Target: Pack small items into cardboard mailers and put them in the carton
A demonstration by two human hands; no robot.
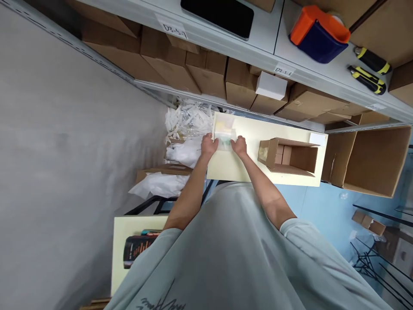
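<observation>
A translucent plastic packet [225, 134] with pale yellow and green patches lies at the left end of the cream table [230, 168]. My left hand [209, 145] is closed on its left edge, the thumb turned inward. On the opposite edge, my right hand [239, 145] holds the packet with fingers pressed together. To the right of my hands, an open cardboard box [287, 157] rests on its side, its opening facing right, with smaller brown boxes visible inside.
Above the table runs a grey shelf [206, 32] with a phone [219, 16], an orange and blue tape dispenser [319, 34] and cutters [368, 79]. White plastic scraps [189, 120] lie left. A large open carton [376, 161] stands right.
</observation>
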